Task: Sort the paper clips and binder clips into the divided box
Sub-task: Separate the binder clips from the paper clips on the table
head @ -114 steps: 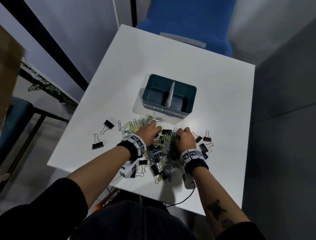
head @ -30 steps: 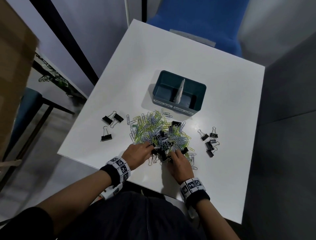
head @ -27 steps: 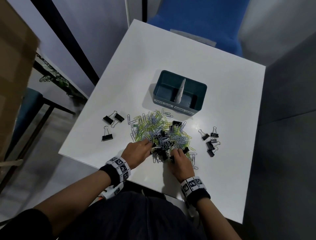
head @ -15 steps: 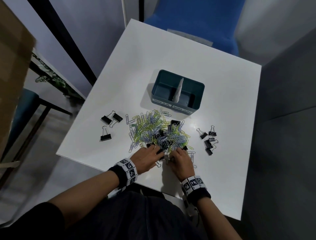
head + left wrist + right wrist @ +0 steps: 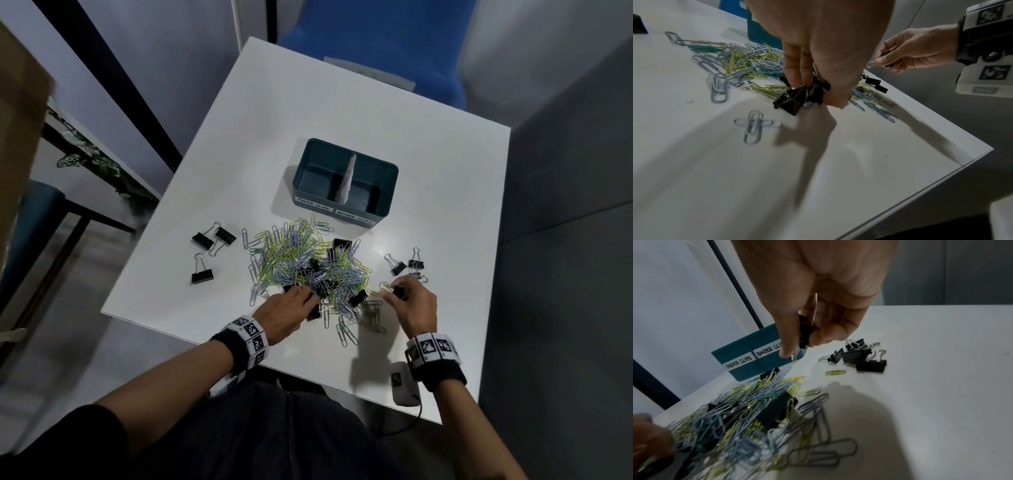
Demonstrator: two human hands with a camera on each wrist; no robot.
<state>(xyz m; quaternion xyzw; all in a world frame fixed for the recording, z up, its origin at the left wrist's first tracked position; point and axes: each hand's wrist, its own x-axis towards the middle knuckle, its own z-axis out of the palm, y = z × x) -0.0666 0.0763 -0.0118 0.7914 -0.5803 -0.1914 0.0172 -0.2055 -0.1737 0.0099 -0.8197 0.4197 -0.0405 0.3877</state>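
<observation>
Right hand (image 5: 412,305) pinches a binder clip (image 5: 804,331) above the desk (image 5: 342,113); the box (image 5: 383,205) lies ahead, slightly leftward. Left hand (image 5: 287,310) grips black clips (image 5: 795,99) at the pile.

Left hand (image 5: 818,53) is covering most of the black binder clips (image 5: 795,99) it's gripping — count not readable. Right hand (image 5: 818,293) is hiding most of its binder clip (image 5: 804,331). Box label (image 5: 766,352) is getting cut off by the thumb. Paper clip pile (image 5: 731,421) is blurring in the right wrist view — buried binder clips only partly showing.
</observation>
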